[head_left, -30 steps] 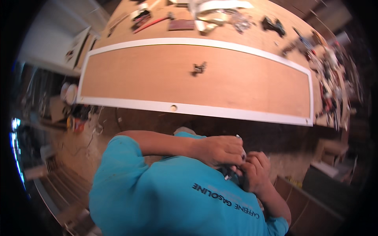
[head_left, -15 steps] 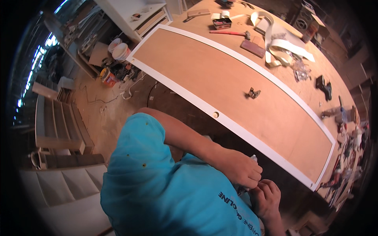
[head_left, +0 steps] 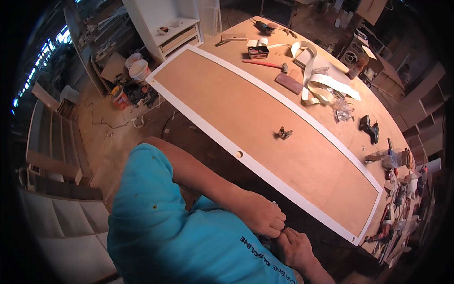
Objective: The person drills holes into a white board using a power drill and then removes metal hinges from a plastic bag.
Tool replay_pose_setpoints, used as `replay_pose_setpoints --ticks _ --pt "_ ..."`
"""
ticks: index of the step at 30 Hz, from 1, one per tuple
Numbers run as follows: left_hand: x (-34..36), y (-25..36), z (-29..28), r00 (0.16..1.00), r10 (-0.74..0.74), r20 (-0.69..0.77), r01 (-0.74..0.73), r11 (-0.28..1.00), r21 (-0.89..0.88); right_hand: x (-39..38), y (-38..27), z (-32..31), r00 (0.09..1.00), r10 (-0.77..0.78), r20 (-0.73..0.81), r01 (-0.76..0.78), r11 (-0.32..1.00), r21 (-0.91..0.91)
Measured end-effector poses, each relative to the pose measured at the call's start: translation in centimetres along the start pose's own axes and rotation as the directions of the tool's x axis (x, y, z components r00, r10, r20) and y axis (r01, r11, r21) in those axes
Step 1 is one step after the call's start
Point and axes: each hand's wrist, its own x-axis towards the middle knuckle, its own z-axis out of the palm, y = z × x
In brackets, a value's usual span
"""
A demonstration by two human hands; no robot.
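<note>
My left hand and my right hand meet close to my body, below the near edge of a framed panel. Both have their fingers curled together. A small pale bit pokes out past the left hand, but what they hold is mostly hidden. The panel lies flat on the workbench, brown in the middle with a white frame. Along its near rail is a round hole. A small metal fitting, perhaps a hinge, rests on the brown surface.
Across the bench lie a red-handled hammer, a reddish block, curled edging strip, a cordless drill and a sander. Assorted tools crowd the right end. Buckets stand on the floor at left.
My view has shifted, so the bench and panel sit lower and further left. Both hands stay together near my body, fingers still curled. The metal fitting stays on the panel.
</note>
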Motion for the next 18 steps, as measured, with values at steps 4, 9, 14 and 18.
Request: replay_pose_setpoints --ticks 4,9,14,18 --pt "0.5 0.4 0.2 1.000 -0.002 0.008 0.003 1.000 -0.005 -0.8 0.3 0.3 0.999 -0.037 -0.006 0.037 0.999 -0.010" --pt "0.9 -0.1 1.0 0.999 0.023 0.024 -0.022 0.999 -0.039 -1.8 0.9 1.4 0.983 -0.070 -0.169 0.073 0.997 0.010" --pt "1.5 -1.1 1.9 0.986 -0.159 -0.059 0.149 0.978 -0.144 -1.2 2.1 1.9 0.899 -0.061 -0.433 0.054 0.998 -0.028" --pt "2.2 -2.0 2.6 0.990 -0.134 -0.038 0.123 0.969 -0.213 -1.9 2.3 0.4 0.952 0.007 -0.307 -0.017 0.999 -0.031"
